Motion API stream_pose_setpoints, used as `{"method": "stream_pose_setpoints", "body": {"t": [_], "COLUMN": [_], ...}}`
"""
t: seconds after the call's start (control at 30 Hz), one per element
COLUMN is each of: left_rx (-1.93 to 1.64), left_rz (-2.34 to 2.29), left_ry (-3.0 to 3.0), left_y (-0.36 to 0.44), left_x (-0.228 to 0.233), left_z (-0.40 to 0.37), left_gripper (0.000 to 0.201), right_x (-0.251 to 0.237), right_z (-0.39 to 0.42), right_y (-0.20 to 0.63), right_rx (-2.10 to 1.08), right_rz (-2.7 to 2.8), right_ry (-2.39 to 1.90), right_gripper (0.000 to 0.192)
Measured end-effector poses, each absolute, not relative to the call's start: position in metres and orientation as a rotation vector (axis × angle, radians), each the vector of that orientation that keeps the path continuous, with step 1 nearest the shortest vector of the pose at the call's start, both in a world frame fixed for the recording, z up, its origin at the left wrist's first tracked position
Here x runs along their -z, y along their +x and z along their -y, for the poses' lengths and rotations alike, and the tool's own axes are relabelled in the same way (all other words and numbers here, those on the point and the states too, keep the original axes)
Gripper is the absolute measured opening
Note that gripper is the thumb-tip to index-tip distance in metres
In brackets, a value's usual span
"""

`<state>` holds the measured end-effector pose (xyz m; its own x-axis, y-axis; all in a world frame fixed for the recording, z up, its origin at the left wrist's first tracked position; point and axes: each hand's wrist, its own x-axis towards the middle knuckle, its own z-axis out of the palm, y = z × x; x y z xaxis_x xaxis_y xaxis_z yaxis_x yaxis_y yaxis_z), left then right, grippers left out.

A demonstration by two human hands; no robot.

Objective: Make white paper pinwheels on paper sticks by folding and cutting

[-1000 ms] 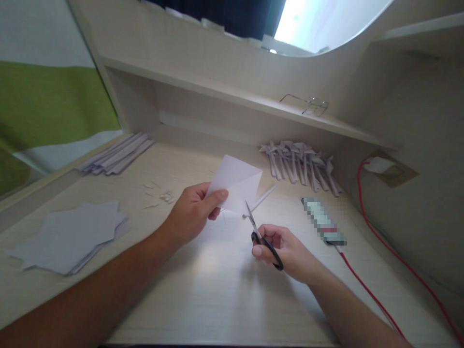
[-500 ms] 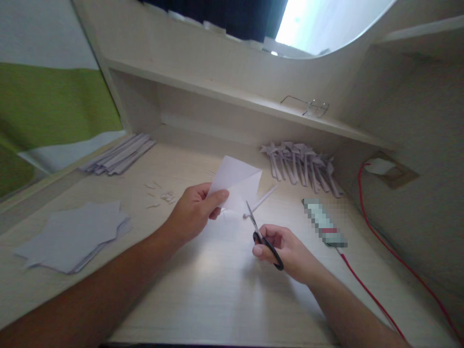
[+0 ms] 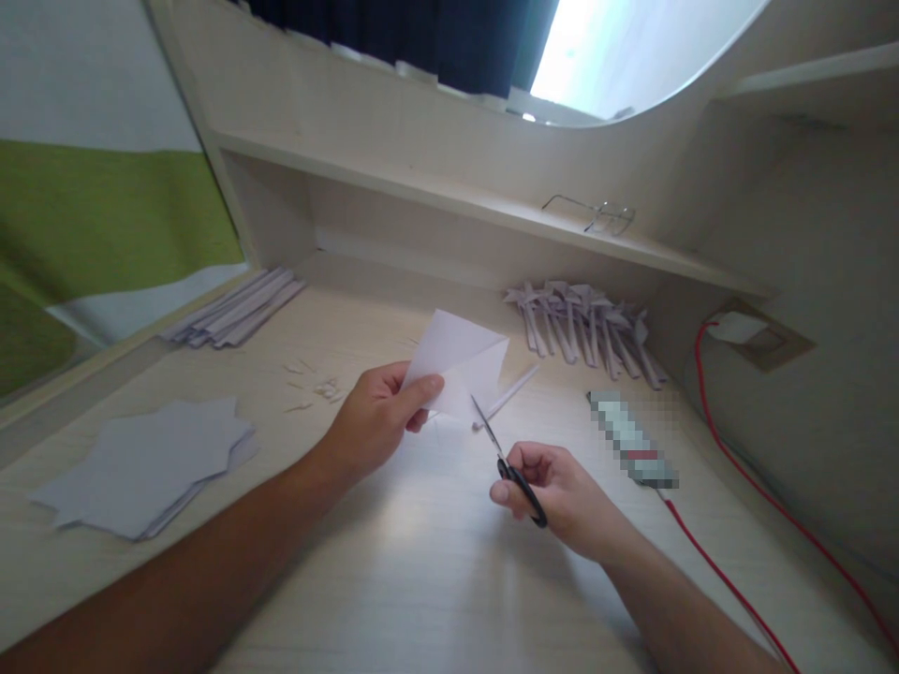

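My left hand (image 3: 383,409) pinches a white square of paper (image 3: 456,360) by its left side, thumb on top. A diagonal crease runs across the paper. In my right hand (image 3: 552,491) is a pair of black-handled scissors (image 3: 496,440), fingers around the handles. Their blades point up and left and look closed together, with the tips at the paper's lower right corner. I cannot tell whether they touch it. A thin rolled paper stick (image 3: 516,388) lies on the desk (image 3: 393,580) behind the scissors, its middle near the paper's edge.
Stacked paper squares (image 3: 147,463) lie at left, rolled paper sticks (image 3: 235,309) behind them. Small pale scraps (image 3: 327,388) are near my left hand. Several paper pinwheels (image 3: 582,318) lie back right. A blurred phone (image 3: 632,440) with a red cable (image 3: 723,590) is at right; glasses (image 3: 608,217) rest on the shelf.
The scissor blades have closed from slightly parted, and the handles have come together in my right hand. My left hand keeps its hold on the paper. The whole view has shifted slightly.
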<state>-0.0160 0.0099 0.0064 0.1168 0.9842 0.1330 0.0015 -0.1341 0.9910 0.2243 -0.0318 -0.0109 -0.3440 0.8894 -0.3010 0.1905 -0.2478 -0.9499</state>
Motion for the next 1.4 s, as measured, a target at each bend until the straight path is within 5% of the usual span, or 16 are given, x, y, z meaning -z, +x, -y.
{"method": "stream_pose_setpoints", "body": {"t": [1.4], "left_rx": [-1.049], "left_rz": [-1.036], "left_ry": [1.424], "left_y": [-0.0114], "left_x": [-0.009], "left_z": [-0.007], "left_gripper": [0.036], "right_x": [0.0124], "right_z": [0.0333], "right_y": [0.2207], "right_rx": [-1.621], "right_rz": [1.454], "right_ry": [-1.35], "right_gripper": [0.044]}}
